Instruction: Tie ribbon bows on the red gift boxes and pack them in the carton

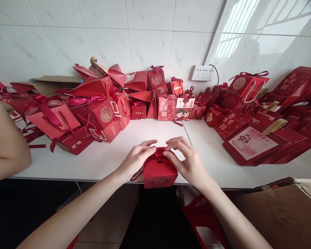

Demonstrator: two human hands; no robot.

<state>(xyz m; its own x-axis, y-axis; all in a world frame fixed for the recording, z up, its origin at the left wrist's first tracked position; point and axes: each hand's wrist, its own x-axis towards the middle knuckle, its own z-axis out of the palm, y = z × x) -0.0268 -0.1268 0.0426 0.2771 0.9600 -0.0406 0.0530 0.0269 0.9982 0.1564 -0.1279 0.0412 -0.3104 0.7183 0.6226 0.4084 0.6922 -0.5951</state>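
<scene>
A red gift box (160, 176) with a dark round emblem on its front stands at the table's front edge, directly before me. Its curved top flap carries a red ribbon (159, 156) above a small round hole. My left hand (134, 159) pinches the ribbon from the left between thumb and fingers. From the right, my right hand (189, 162) closes thumb and fingertips on the same ribbon. A twisted red cord handle (137, 176) hangs out at the box's left side, under my left hand. The fingers partly cover the ribbon's shape.
Piled red gift boxes (106, 112) fill the table's left side and back. More red bags (254, 141) stand at the right. A power strip (202, 73) is on the tiled wall. Another person's arm (7, 141) rests at far left; a cardboard carton (282, 214) sits low right.
</scene>
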